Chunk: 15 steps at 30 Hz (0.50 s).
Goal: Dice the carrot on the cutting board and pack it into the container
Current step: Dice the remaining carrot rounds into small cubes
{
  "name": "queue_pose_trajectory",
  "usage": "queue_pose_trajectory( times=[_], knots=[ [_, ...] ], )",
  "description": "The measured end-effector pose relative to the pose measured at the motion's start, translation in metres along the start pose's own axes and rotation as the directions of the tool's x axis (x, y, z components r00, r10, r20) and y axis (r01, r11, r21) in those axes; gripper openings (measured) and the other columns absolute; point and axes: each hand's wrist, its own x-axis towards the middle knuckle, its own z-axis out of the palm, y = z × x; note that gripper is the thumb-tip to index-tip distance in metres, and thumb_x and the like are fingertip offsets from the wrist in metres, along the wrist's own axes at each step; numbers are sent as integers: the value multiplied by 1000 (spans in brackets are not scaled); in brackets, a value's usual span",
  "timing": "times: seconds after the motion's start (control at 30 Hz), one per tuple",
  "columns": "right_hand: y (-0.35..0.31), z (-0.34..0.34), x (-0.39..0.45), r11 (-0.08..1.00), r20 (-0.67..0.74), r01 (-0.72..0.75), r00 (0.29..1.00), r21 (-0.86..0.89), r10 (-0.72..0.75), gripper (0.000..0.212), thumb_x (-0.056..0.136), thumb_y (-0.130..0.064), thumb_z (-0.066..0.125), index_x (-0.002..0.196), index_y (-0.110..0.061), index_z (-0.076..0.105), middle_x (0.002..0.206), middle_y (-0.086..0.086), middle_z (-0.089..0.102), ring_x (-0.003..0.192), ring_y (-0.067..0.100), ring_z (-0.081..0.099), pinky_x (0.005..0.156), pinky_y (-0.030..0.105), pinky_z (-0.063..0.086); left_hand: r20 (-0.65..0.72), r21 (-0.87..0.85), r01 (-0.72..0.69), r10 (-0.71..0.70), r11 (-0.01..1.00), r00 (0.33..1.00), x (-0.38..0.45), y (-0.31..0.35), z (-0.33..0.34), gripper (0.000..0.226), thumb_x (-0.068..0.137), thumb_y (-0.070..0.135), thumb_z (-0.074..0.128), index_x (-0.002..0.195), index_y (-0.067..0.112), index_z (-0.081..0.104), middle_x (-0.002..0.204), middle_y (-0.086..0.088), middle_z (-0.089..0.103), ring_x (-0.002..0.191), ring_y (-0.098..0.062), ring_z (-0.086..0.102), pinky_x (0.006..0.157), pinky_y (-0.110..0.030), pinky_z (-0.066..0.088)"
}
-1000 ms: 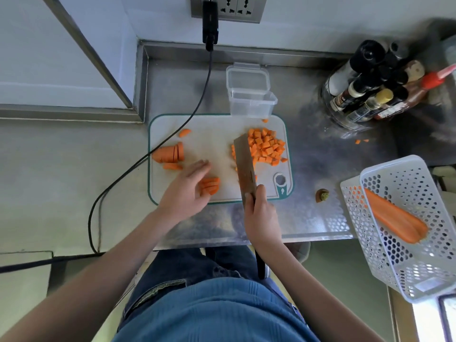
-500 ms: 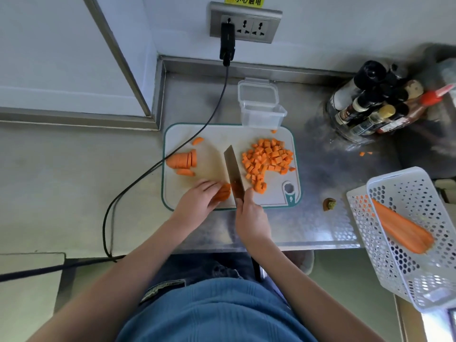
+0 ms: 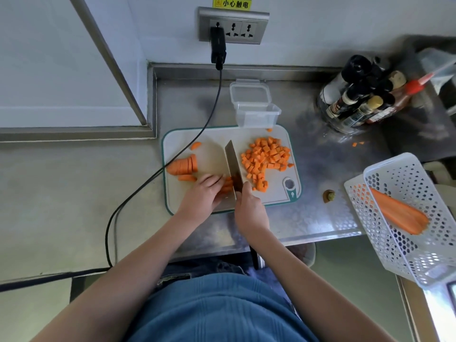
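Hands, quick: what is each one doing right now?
Left hand: fingers curled, holding the carrot strips down on the cutting board.
Right hand: gripping the knife, blade beside the strips.

R hand (image 3: pixel 250 209) grips knife (image 3: pixel 233 166), blade down on carrot strips (image 3: pixel 227 185) held by L hand (image 3: pixel 203 193); diced pile (image 3: pixel 266 157) right on board (image 3: pixel 212 154), container (image 3: pixel 254 107) behind.
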Motion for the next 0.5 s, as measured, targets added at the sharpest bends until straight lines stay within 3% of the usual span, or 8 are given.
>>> queue_pose_trajectory(
  times=[0.17, 0.3, 0.4, 0.5],
  knots=[
    [8, -11, -8, 998, -48, 34, 998, 60, -31, 22, 103, -21, 30, 120, -9, 35, 90, 19, 64, 80, 37, 61, 61, 37, 45, -53, -56, 2, -5, 998, 999, -3, -2, -2, 53, 77, 12, 73, 126, -1, 56, 119, -15, 63, 112, -31, 58, 90, -41, 49],
    [9, -14, -13, 996, -52, 38, 998, 76, -34, 19, 101, -16, 31, 118, -10, 34, 88, 19, 63, 73, 33, 55, 60, 34, 40, -113, -102, 3, -15, 995, 993, -7, -5, -1, 36, 76, 9, 73, 111, 5, 67, 106, -11, 68, 97, -27, 65, 84, -38, 54],
    [5, -15, -13, 993, -51, 65, 997, 98, -60, 22, 102, -19, 30, 123, -12, 33, 87, 18, 65, 74, 34, 59, 59, 34, 41, -120, -132, 5, -21, 991, 992, -6, -3, -3, 29, 85, 23, 55, 104, 8, 71, 101, -6, 70, 92, -23, 66, 80, -33, 55],
    [2, -13, -11, 993, -51, 78, 996, 92, -74, 25, 103, -19, 29, 127, -11, 30, 87, 18, 65, 75, 36, 61, 58, 34, 43, -107, -167, 32, -50, 985, 993, -3, -2, -1, 23, 79, 17, 62, 97, 7, 73, 97, -7, 71, 87, -26, 66, 80, -32, 52]
  ],
)
